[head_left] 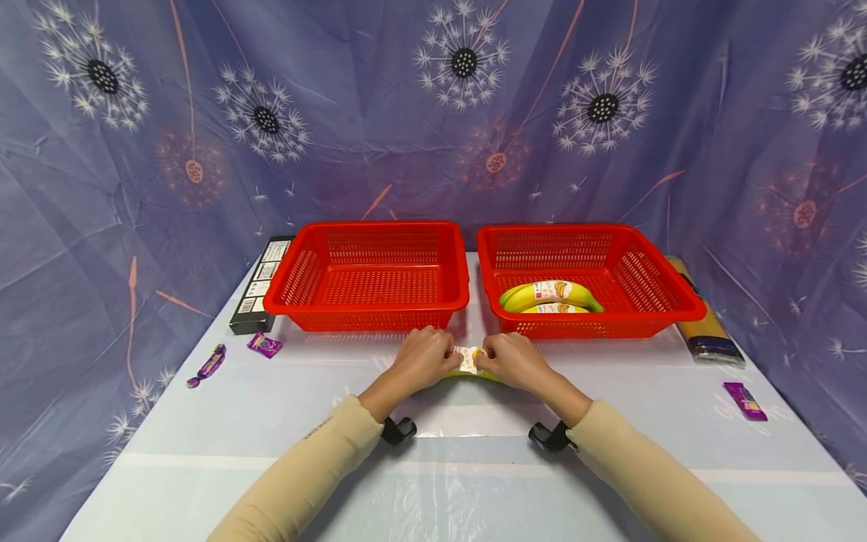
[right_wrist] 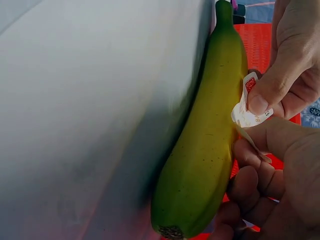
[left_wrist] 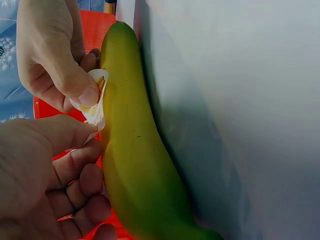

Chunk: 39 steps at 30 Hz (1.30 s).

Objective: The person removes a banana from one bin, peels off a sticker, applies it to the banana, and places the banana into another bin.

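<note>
A yellow-green banana (left_wrist: pixel 130 125) lies on the table in front of the two baskets, mostly behind my hands in the head view. My left hand (head_left: pixel 425 354) pinches one end of a white printed paper label (head_left: pixel 469 359) between thumb and finger. The label's other end is pinched by my right hand (head_left: pixel 518 360). In both wrist views the label is bent and stands out from the banana's far side. How much of it sticks to the peel, I cannot tell.
Labelled bananas (head_left: pixel 552 295) lie in the right red basket (head_left: pixel 650 320). A left red basket (head_left: pixel 366 309) stands beside it. Purple-wrapped sweets (head_left: pixel 264 345) and a black box (head_left: pixel 257 293) are at left; a brown packet (head_left: pixel 707 327) and another purple sweet (head_left: pixel 745 400) are at right.
</note>
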{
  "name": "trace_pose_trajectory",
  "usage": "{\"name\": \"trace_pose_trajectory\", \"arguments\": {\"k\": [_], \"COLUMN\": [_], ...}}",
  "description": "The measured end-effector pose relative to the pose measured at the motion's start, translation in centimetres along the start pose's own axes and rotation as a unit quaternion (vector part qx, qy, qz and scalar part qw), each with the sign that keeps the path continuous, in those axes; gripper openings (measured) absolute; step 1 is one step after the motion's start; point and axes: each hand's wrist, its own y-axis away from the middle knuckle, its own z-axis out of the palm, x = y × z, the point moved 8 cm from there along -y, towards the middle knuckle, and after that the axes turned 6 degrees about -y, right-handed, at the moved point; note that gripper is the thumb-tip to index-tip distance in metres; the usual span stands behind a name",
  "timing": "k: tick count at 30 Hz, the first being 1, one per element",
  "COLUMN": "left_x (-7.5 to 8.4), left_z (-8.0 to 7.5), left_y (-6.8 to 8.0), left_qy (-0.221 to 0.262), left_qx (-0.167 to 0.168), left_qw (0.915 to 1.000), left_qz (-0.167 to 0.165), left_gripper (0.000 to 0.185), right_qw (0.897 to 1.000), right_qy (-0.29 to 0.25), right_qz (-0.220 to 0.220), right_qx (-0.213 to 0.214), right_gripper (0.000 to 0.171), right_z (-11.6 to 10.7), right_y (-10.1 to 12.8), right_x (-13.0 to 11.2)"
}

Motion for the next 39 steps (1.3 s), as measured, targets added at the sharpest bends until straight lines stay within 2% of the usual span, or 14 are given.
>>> {"name": "trace_pose_trajectory", "arguments": {"k": [4, 11, 15, 19, 25, 30, 39], "left_x": [0.1, 0.4, -0.1, -0.3, -0.1, -0.1, -0.1], "left_z": [0.3, 0.2, 0.5, 0.7, 0.4, 0.7, 0.7], "left_y": [-0.1, 0.0, 0.3, 0.7, 1.2, 1.3, 1.4], "left_qy": [-0.002, -0.010, 0.007, 0.034, 0.037, 0.031, 0.013], "left_qx": [-0.003, 0.012, -0.005, -0.021, 0.003, 0.006, 0.015], "left_qw": [1.0000, 0.9998, 1.0000, 0.9992, 0.9988, 0.9990, 0.9991], "left_qz": [-0.002, 0.010, 0.004, 0.009, 0.032, 0.032, 0.037], "left_gripper": [0.020, 0.014, 0.015, 0.026, 0.017, 0.013, 0.022], "right_qw": [1.000, 1.000, 1.000, 0.999, 0.996, 0.992, 0.995], "right_qy": [0.006, 0.022, 0.017, -0.013, -0.043, -0.031, 0.000], "right_qz": [-0.004, -0.008, 0.000, -0.022, -0.061, -0.094, -0.078], "right_qx": [0.002, 0.018, 0.024, 0.033, 0.052, 0.072, 0.065], "right_gripper": [0.037, 0.033, 0.030, 0.023, 0.020, 0.019, 0.022], "right_z": [0.1, 0.0, 0.0, -0.2, -0.5, -0.5, 0.0], "right_y": [-0.1, 0.3, 0.9, 1.5, 2.1, 2.6, 2.4], "right_x": [-0.1, 0.0, 0.7, 1.0, 1.1, 0.7, 0.5]}}
